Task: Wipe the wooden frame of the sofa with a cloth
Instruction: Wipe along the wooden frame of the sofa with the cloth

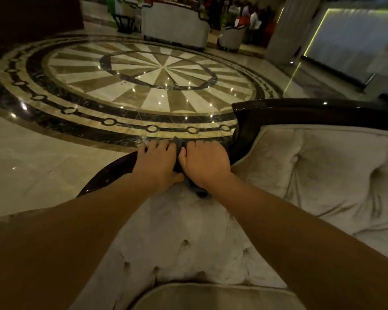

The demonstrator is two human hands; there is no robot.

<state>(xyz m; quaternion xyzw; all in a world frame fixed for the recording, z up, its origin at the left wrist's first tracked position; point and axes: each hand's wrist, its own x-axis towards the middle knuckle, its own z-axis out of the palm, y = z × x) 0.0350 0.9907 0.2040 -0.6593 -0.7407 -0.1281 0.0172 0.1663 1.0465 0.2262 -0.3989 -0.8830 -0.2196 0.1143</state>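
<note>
Both hands press a dark cloth onto the sofa's wooden frame.

The left hand (155,161) and right hand (205,162) lie side by side, fingers curled down over the cloth (181,151), pinning it on the dark wooden frame (300,113). The frame's long axis runs left-down and right-up from the hands; the right hand sits nearer the raised corner, which probably blocks a straight stroke. Tufted upholstery (323,171) lies just beside the frame, marble floor (54,153) beyond.

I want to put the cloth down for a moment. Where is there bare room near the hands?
The tufted seat between the two forearms is bare, as is the padded backrest to the right, below the dark wooden frame. It is crowded only on the frame's low curve, where the left hand and right hand press the dark cloth.
</note>
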